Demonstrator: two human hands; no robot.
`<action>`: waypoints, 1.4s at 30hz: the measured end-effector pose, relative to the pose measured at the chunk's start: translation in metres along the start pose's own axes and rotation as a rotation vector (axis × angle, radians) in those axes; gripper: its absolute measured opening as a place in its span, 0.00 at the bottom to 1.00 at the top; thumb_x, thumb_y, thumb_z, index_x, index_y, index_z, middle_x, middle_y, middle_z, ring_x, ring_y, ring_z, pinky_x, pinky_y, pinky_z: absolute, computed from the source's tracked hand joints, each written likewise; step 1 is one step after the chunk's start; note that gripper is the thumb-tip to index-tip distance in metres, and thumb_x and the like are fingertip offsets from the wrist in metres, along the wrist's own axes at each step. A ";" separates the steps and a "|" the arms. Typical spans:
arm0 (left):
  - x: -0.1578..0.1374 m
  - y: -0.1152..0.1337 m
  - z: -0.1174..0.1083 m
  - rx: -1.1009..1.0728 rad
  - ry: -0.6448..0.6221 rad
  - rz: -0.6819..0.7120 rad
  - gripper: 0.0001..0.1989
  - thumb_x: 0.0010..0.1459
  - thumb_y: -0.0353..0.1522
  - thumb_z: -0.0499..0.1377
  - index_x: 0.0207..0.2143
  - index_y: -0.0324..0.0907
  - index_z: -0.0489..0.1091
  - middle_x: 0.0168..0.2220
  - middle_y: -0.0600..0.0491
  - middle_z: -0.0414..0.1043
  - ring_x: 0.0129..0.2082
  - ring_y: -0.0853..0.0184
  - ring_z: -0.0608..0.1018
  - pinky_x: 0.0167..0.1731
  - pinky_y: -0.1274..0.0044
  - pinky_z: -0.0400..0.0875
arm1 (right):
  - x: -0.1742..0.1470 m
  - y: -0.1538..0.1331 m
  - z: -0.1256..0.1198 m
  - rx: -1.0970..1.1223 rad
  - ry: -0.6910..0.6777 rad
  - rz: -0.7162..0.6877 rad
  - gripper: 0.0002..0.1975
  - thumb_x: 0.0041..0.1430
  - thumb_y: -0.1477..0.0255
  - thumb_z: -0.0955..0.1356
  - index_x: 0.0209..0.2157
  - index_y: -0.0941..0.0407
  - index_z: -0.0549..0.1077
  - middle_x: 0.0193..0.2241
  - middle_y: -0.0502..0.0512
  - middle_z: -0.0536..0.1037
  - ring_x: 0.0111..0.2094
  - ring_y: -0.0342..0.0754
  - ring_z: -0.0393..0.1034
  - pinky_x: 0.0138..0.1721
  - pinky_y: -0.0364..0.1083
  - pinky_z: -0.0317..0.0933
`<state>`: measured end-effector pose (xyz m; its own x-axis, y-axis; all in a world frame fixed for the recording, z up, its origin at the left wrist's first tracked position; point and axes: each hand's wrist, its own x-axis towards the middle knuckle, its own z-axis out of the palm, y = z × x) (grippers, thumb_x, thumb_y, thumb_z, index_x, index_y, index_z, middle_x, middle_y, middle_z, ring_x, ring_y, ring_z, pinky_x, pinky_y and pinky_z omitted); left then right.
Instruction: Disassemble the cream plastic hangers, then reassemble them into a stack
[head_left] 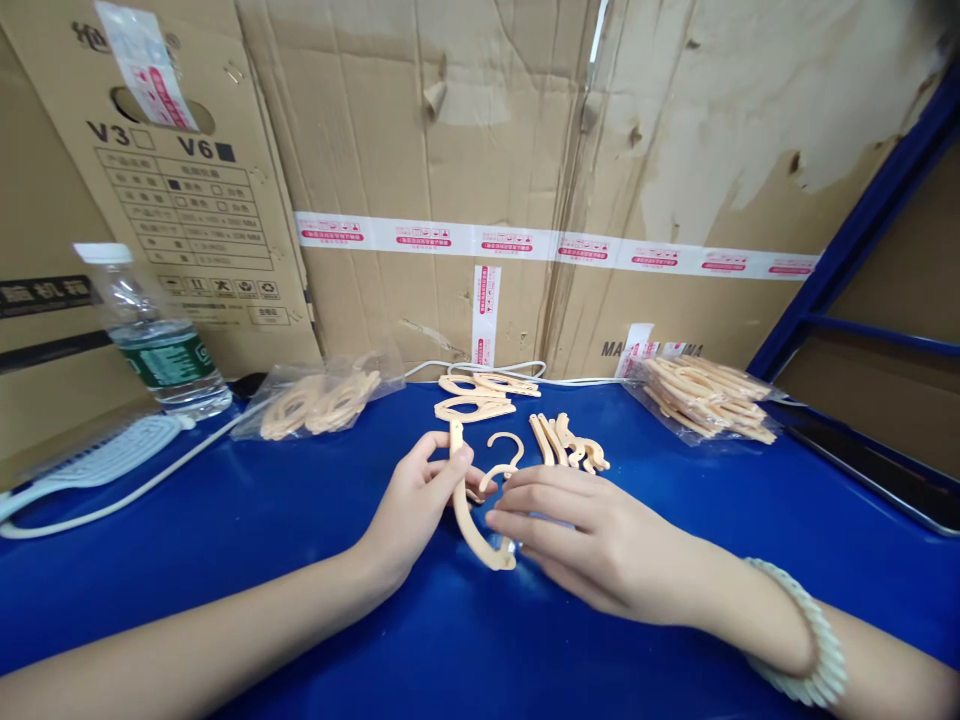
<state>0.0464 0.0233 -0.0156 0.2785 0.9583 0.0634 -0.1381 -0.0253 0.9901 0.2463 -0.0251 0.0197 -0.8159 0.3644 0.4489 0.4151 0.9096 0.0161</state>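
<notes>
My left hand [416, 505] is closed around a curved beige hanger arm [471, 525], pinched near its upper end between thumb and fingers. The arm tilts, its lower end toward me. Close to its right side is my right hand [585, 535], fingers loosely stretched and apart; its thumb is hidden. Something small and shiny shows by the arm's lower end, too blurred to name. A beige hanger hook [506, 455] is just beyond my right fingertips; whether they touch it I cannot tell. Several straight hanger pieces [546, 440] and curved hook pieces [585, 448] lie behind it.
Joined hanger pieces [476, 405] lie at the back of the blue table [375, 640]. Bagged hanger parts stand left [319, 400] and right [705, 395]. A water bottle [169, 350] and pale hairbrush [112, 455] are at left, a dark phone-like slab [877, 470] at right. Cardboard [450, 130] walls the back.
</notes>
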 end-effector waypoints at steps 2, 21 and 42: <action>-0.001 0.000 0.000 0.000 -0.003 0.007 0.17 0.55 0.44 0.63 0.36 0.41 0.63 0.26 0.53 0.78 0.25 0.67 0.78 0.29 0.76 0.72 | -0.001 -0.001 0.003 -0.064 -0.018 0.006 0.15 0.67 0.73 0.62 0.53 0.64 0.69 0.48 0.65 0.76 0.55 0.53 0.65 0.55 0.53 0.60; -0.007 -0.001 -0.006 0.723 0.376 0.895 0.22 0.58 0.32 0.62 0.53 0.45 0.60 0.60 0.44 0.59 0.63 0.55 0.60 0.61 0.55 0.54 | -0.010 0.007 0.011 -0.004 0.036 0.218 0.09 0.66 0.68 0.64 0.39 0.57 0.73 0.30 0.52 0.75 0.30 0.45 0.64 0.43 0.48 0.50; -0.013 -0.005 -0.002 1.089 -0.213 1.009 0.02 0.67 0.29 0.52 0.40 0.41 0.64 0.37 0.51 0.74 0.38 0.63 0.75 0.43 0.69 0.65 | -0.012 0.007 0.012 0.024 0.130 0.261 0.14 0.68 0.62 0.62 0.39 0.57 0.74 0.28 0.51 0.74 0.31 0.45 0.65 0.41 0.47 0.51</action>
<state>0.0414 0.0112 -0.0219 0.6429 0.3536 0.6794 0.3778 -0.9180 0.1202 0.2540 -0.0207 0.0043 -0.6235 0.5599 0.5457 0.5937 0.7932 -0.1355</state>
